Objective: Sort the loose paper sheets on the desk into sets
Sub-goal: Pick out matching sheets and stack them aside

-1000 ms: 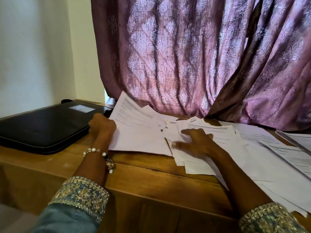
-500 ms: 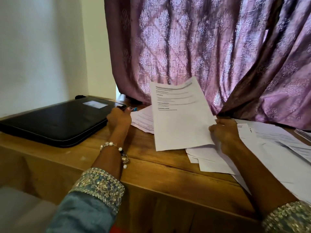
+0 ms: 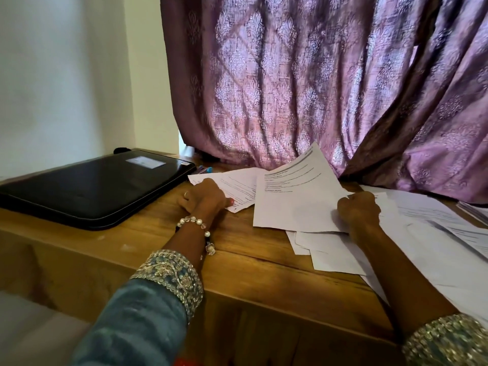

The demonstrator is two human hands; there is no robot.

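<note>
Left hand (image 3: 204, 198) flat on set-down pages (image 3: 239, 184); right hand (image 3: 359, 211) gripping printed sheet (image 3: 295, 202), now lower, tilted toward desk (image 3: 237, 254).

Black case (image 3: 87, 191) lies on the desk's left; purple curtain (image 3: 303, 83) hangs behind.

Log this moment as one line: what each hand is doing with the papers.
left hand: rests on flat sheets | right hand: grips lifted sheet | stage: sorting under way

Printed text on the lifted sheet (image 3: 295, 196) is too small to be read — the loose sheets (image 3: 449, 233) are cut off at the right edge.
</note>
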